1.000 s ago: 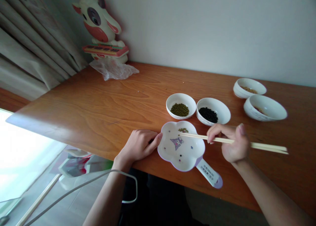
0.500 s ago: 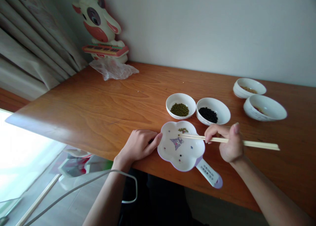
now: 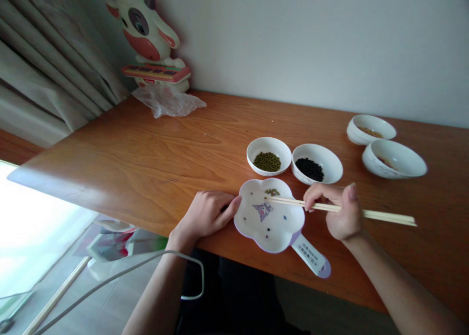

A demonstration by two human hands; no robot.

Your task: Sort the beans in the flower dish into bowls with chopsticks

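Observation:
A white flower-shaped dish (image 3: 256, 218) with a purple rim and a labelled handle lies near the table's front edge. My left hand (image 3: 210, 213) rests at its left side, with the thumb on the rim; the other fingers are curled and partly hidden. Between the fingers of my right hand (image 3: 337, 208) is a pair of chopsticks (image 3: 384, 215). Their tips are inside the dish, at a small green bean (image 3: 266, 198). Several green beans (image 3: 273, 192) sit by the dish's far wall, and a dark bean (image 3: 268, 229) lies lower down.
Behind the dish stand a bowl of green beans (image 3: 251, 160) and a bowl of black beans (image 3: 335, 166). Two more white bowls, a rear one (image 3: 353, 134) and a nearer one (image 3: 410, 165), are at right. A plastic bag (image 3: 172, 104) lies before a cow toy keyboard (image 3: 156, 73).
Both hands, the dish and the chopsticks stay almost where they were. The chopstick tips have shifted very slightly upward in the picture; the whole view has moved a little.

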